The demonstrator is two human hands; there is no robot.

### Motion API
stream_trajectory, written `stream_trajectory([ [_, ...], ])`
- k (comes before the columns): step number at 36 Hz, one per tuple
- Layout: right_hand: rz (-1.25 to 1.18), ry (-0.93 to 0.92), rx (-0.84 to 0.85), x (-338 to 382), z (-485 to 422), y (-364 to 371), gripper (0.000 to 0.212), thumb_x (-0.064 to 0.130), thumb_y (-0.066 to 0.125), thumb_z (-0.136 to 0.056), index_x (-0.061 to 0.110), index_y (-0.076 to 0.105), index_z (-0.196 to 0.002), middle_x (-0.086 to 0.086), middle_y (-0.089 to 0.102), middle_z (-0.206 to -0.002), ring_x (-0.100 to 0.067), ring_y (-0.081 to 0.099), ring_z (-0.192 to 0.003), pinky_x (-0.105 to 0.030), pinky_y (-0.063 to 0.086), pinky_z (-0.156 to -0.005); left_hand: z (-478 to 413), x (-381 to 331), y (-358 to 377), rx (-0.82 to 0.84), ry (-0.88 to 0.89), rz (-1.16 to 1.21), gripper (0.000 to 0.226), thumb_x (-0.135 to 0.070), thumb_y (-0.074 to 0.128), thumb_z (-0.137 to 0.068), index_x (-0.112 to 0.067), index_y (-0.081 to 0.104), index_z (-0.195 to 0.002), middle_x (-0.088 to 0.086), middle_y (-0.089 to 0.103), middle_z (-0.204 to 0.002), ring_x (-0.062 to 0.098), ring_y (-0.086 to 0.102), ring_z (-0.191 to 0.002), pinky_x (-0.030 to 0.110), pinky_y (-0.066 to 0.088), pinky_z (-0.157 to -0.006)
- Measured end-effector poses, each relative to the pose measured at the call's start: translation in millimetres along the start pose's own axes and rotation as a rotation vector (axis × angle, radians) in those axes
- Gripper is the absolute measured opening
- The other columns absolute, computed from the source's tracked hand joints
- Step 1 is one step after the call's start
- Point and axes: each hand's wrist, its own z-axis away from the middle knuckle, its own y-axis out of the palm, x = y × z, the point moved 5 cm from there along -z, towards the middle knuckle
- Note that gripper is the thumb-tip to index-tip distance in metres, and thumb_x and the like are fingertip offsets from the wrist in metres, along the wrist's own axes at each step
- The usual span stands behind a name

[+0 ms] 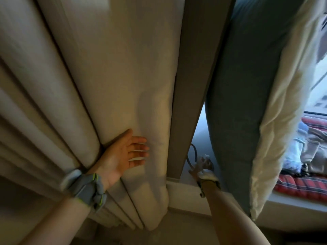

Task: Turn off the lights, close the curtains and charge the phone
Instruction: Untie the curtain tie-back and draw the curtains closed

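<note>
Beige pleated curtain fills the head view from 9 o'clock across to the middle, hanging in deep folds down to the floor. The left hand lies flat against it just below centre, palm toward the camera. Its fingers are straight and slightly apart, pointing toward 3 o'clock; they press the cloth and curl round nothing. A grey wristband with green edging wraps the wrist at 7 o'clock of that hand.

At 3 o'clock of the beige curtain stands a taupe upright strip; whether it is wall or cloth cannot be told. Past it, a grey curtain with a cream lining hangs from 12 o'clock down toward 5 o'clock. The right hand sits in the narrow gap between the strip and the grey curtain, above a white sill, with the grey curtain just beside it at 3 o'clock. A dark cable loops at 11 o'clock of this hand. The hand is blurred, so whether its fingers are apart, together or holding the cable cannot be told.

Counted: two curtains, two hands, one cable. At 4 o'clock of the frame lie one red plaid cushion and a heap of clothes.
</note>
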Motion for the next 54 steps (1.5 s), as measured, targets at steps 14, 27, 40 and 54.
stream_trajectory([
  [14,-0.371,-0.153,-0.128,58.6,162.4,-87.9,0.043,0.021,0.053,-0.089,0.013,0.048,-0.131,-0.011,0.057,-0.130,-0.029,0.054,-0.119,-0.035,0.043,-0.100,73.2,-1.7,13.6,-0.001,-0.290,-0.159,0.046,-0.043,0.036,-0.096,-0.009,0.058,-0.075,0.009,0.059,-0.069,0.020,0.058,-0.057,0.024,0.045,-0.050],
  [27,-0.787,-0.601,-0.159,130.2,292.2,-173.5,0.091,0.057,0.067,-0.074,0.033,0.017,-0.146,0.004,0.040,-0.148,-0.020,0.044,-0.131,-0.044,0.041,-0.108,151.3,-62.2,36.0,-0.288,0.274,-1.161,0.053,-0.055,0.052,-0.085,-0.009,0.064,-0.108,0.012,0.068,-0.111,0.030,0.063,-0.107,0.028,0.045,-0.081],
  [40,-0.126,-0.638,-0.519,109.3,337.8,-254.2,0.029,0.035,0.045,-0.094,0.017,0.056,-0.074,-0.003,0.059,-0.079,-0.023,0.056,-0.073,-0.030,0.041,-0.066,173.9,-91.8,126.8,-0.114,0.623,-1.344,0.041,-0.048,0.060,-0.083,-0.009,0.069,-0.091,0.009,0.073,-0.093,0.026,0.068,-0.095,0.029,0.049,-0.079],
  [54,-0.200,-0.324,-0.791,-50.7,383.8,-300.0,0.047,0.052,0.035,-0.094,0.018,0.065,-0.082,0.000,0.057,-0.075,-0.021,0.050,-0.068,-0.024,0.033,-0.061,223.1,-77.6,277.3,0.506,0.820,-1.382,0.053,-0.046,0.037,-0.089,-0.003,0.063,-0.108,0.018,0.067,-0.109,0.032,0.061,-0.104,0.033,0.045,-0.087],
])
